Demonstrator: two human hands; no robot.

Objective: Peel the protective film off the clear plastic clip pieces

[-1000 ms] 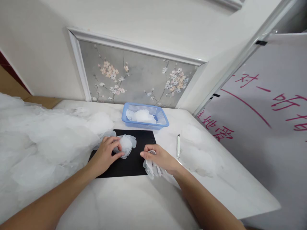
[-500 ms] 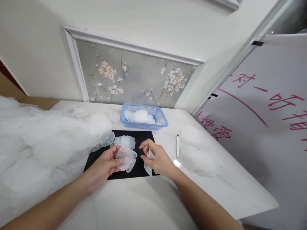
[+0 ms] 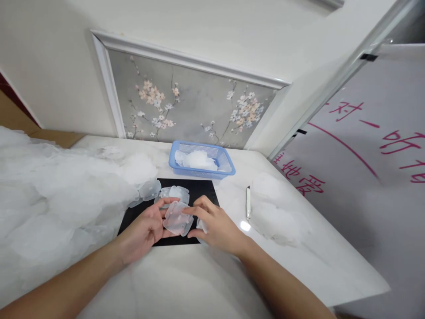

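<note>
at the frame's centre the right hand point(image 3: 214, 226) had closed the gap and pinched the same clear piece point(image 3: 175, 220) that the left hand point(image 3: 144, 229) gripped above the mat point(image 3: 205, 189).

A glossy white table point(image 3: 186, 283) stands against a cream wall point(image 3: 199, 26). Set into the wall is a grey panel point(image 3: 195, 106) painted with blossom branches, framed in white. A whiteboard point(image 3: 365, 186) with red writing leans at the right. The brown strip point(image 3: 13, 119) far left may be floor.
</note>
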